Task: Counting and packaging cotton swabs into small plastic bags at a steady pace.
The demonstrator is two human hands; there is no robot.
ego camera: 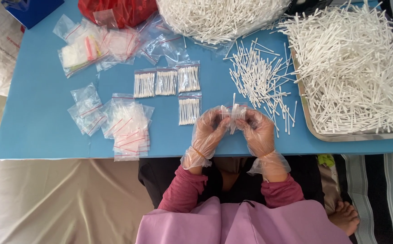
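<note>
Pinching a small clear bag point(235, 113) of cotton swabs between both gloved hands, left hand point(209, 131) and right hand point(258, 131), I keep each grip closed on it above the desk's point(43, 122) near edge, beside loose swabs point(259, 86).

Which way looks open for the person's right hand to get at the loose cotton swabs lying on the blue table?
Probably yes, straight ahead: the right hand lies beside the loose cotton swabs with only bare blue table between, though both hands already hold a small bag.
</note>
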